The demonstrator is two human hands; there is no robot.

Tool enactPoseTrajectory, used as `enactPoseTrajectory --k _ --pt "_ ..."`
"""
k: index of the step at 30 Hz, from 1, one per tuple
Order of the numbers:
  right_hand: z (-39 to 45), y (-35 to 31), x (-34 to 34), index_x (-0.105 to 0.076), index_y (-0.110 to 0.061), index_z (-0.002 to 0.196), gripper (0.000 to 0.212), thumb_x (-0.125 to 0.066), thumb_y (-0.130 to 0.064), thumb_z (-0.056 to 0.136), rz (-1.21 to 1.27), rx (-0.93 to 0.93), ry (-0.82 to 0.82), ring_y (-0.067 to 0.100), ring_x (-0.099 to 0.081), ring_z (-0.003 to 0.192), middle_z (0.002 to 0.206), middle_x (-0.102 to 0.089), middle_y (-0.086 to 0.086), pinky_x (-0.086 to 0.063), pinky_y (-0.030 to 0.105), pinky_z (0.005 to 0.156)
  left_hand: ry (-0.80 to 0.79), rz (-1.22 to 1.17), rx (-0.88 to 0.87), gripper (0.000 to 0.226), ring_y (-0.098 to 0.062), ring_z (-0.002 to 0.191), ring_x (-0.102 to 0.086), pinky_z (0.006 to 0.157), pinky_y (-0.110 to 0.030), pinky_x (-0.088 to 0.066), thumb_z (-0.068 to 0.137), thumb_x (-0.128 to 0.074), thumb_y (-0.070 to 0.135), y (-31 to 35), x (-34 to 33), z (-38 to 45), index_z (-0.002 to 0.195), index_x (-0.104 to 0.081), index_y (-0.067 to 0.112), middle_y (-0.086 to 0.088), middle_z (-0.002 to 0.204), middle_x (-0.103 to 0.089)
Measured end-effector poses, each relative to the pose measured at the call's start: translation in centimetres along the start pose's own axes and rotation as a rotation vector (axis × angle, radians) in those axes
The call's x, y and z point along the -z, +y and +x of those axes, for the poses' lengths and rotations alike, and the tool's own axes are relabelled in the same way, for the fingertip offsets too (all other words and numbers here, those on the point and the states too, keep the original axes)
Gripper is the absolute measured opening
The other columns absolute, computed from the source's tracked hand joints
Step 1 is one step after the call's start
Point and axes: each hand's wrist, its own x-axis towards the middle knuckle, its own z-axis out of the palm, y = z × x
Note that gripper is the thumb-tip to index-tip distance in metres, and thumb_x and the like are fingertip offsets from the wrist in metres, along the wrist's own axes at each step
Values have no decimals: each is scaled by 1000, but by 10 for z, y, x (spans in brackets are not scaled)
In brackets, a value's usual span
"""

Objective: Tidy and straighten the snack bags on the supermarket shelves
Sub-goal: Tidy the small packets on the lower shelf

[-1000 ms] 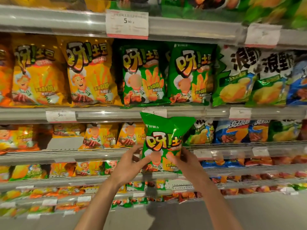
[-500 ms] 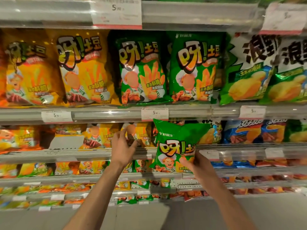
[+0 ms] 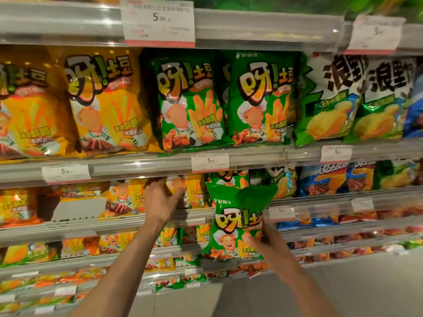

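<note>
Two hands work at the second shelf. The right hand point(image 3: 265, 242) pinches the lower part of a loose green snack bag point(image 3: 235, 221), thumb on its front, fingers behind, and holds it upright in front of the shelf rail point(image 3: 137, 169) (probably so the printed face stays outward when it goes in). The left hand point(image 3: 161, 200) reaches under that rail with fingers spread, touching the orange bags point(image 3: 194, 191) standing there, seemingly to push them aside or back. Room is tight: the rail hangs low over the bag tops, and the held bag's top corner sits just beside the green bags point(image 3: 229, 177) behind it. The likeliest gap lies between the orange and green rows.
</note>
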Motion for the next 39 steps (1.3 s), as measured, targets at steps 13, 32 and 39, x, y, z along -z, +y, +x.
enactPoseTrajectory --k 13,32,39 --pt "8 -9 -23 -66 -66 93 14 -69 -52 92 -96 -77 35 -14 -64 93 96 -71 -34 -43 17 78 32 -277 -15 42 -19 67 -42 57 -35 -34 88 -74 50 -9 38 -27 69 -53 20 -2 71 -52" --pt "68 -55 -112 -59 -35 74 33 -60 -60 95 -63 -8 142 -1 -55 62 58 -61 -21 -39 22 55 191 -316 48 14 -24 86 -69 77 -53 -57 87 -74 54 -94 136 -81 88 -68 41 2 91 -69" --pt "112 -69 -152 -64 -14 124 53 -64 -57 92 148 45 208 21 -63 103 122 -62 -4 -56 33 86 159 -275 67 27 -8 79 -72 75 -34 -60 87 -72 57 -97 148 -82 84 -72 30 3 89 -72"
